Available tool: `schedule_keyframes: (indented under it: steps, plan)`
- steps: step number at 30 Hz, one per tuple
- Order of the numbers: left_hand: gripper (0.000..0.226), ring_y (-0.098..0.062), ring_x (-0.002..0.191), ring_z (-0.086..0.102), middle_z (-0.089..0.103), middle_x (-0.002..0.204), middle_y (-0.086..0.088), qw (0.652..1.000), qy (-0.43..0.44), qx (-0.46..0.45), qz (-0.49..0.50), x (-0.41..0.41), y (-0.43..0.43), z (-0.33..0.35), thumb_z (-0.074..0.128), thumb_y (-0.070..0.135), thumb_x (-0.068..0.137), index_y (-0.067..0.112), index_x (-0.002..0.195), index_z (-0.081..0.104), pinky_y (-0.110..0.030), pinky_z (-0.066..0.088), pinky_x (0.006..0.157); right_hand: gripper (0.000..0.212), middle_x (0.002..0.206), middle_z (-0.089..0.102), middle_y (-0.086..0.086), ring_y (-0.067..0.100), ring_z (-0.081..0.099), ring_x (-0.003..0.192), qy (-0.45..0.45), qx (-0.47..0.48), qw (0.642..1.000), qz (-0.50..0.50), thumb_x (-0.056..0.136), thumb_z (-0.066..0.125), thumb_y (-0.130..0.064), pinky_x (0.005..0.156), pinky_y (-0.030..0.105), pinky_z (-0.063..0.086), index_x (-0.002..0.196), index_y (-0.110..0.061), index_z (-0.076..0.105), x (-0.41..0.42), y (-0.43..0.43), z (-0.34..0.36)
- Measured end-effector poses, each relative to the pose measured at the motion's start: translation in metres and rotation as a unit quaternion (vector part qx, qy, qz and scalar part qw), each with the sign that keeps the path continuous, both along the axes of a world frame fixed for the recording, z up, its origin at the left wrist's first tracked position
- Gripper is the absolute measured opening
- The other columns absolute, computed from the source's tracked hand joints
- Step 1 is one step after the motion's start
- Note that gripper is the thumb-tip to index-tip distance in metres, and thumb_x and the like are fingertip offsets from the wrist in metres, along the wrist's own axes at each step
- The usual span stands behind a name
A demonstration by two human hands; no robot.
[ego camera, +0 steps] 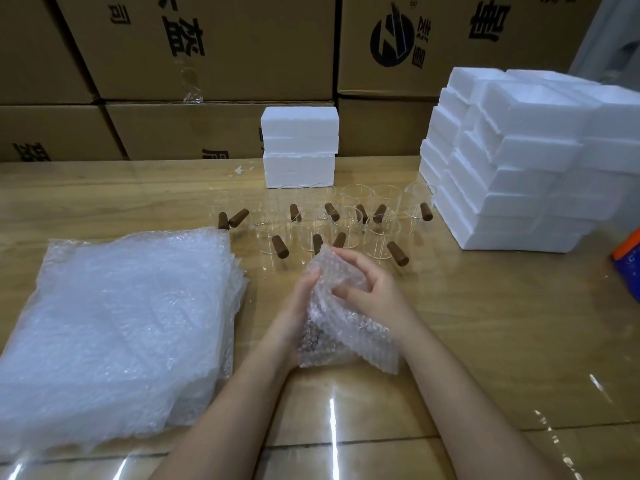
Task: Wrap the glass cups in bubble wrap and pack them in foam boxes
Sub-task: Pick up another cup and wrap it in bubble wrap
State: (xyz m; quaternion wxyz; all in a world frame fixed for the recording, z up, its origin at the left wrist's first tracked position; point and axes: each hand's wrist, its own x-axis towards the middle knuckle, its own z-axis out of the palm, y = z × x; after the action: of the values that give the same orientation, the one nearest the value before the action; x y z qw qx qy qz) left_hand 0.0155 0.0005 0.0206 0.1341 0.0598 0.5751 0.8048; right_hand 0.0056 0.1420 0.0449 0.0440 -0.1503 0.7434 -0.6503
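A bundle of bubble wrap [341, 327] stands on the table between my hands; something dark shows through its lower part. My left hand [298, 306] grips its left side. My right hand [372, 289] curls over its top from the right, fingers pressed into the wrap. Beyond the bundle stand several clear glass cups [382, 233] with brown wooden handles. A thick stack of bubble wrap sheets [117, 327] lies to the left. Two closed white foam boxes [299, 147] are stacked behind the cups. A large pile of foam boxes [519, 161] stands at the right.
The wooden table [485, 323] has a glossy clear cover. Large cardboard cartons [207, 64] form a wall along the table's far edge. An orange and blue object [628, 261] lies at the right edge.
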Motion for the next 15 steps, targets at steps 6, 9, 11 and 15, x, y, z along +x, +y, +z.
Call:
schedule_keyframes:
  steps: [6,9,11,15]
  plan:
    - [0.064,-0.027,0.094,0.068,0.070,0.103,-0.012,0.998,0.023,-0.051,-0.010,-0.0007,-0.0032,0.0017,0.055,0.063,0.075,0.015,0.116,0.064,-0.037,0.056,0.076,0.050,0.108,0.055,-0.034,-0.014,0.053,0.102,0.068,0.098,0.993,-0.013,0.081,0.069,-0.008,0.082,0.006,0.045,0.111,-0.045,0.053,-0.0011,0.0013,0.0004]
    - [0.046,-0.018,0.090,0.070,0.073,0.096,-0.004,0.995,0.031,-0.095,-0.012,0.0008,-0.0028,0.0034,0.050,0.058,0.081,0.024,0.103,0.071,-0.027,0.055,0.075,0.052,0.114,0.057,-0.014,0.006,0.057,0.100,0.132,0.202,0.970,-0.034,0.079,0.069,0.001,0.076,0.000,0.039,0.126,-0.018,0.056,-0.0027,0.0013,-0.0016]
    - [0.047,-0.016,0.095,0.069,0.073,0.101,-0.003,0.988,0.047,-0.146,0.002,0.0020,-0.0008,0.0038,0.044,0.059,0.086,0.023,0.105,0.069,-0.023,0.054,0.079,0.049,0.117,0.061,-0.002,0.017,0.060,0.101,0.167,0.222,0.958,-0.074,0.078,0.067,0.007,0.077,0.006,0.043,0.123,-0.011,0.058,0.0001,0.0006,-0.0029]
    - [0.042,0.012,0.096,0.058,0.059,0.120,0.013,0.954,0.151,-0.258,0.040,0.0049,-0.0046,0.0099,0.054,0.059,0.083,0.039,0.120,0.051,-0.003,0.045,0.074,0.041,0.104,0.067,-0.002,0.015,0.062,0.087,0.202,0.244,0.928,-0.196,0.077,0.066,0.006,0.073,0.032,0.053,0.112,-0.015,0.065,0.0047,0.0001,-0.0046]
